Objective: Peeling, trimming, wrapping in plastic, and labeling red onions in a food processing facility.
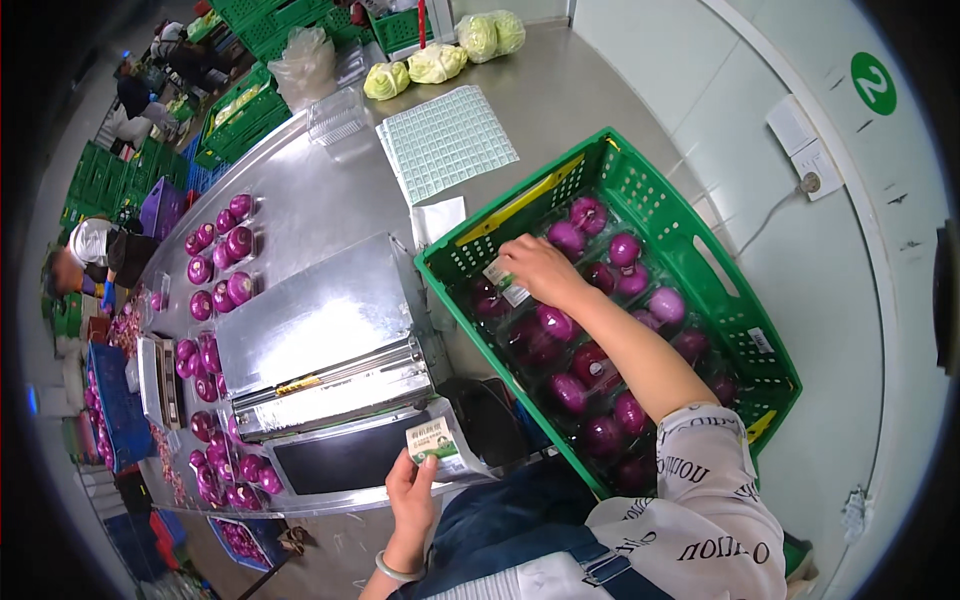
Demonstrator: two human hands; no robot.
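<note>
At lower centre, the upright left hand (411, 495) pinches white-and-green paper labels (432, 438). The right hand (540, 268) bends over 1 white paper label (514, 292) among round purple onions (558, 322) in the centre-right green plastic crate (690, 222); I cannot tell its grip.

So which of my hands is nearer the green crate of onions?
Right: your right hand reaches into the green crate; your left hand is outside it, to its left.

Over the link I see cabbages (437, 64) at the far end of the tabletop (575, 85), and a crumpled bag (303, 65), probably plastic, by green crates (265, 25). The wall (860, 330) carries a round sign (873, 84) and a socket (817, 169) with a cable (765, 220). Far left, a co-worker (92, 243) is near a purple crate (163, 208).
</note>
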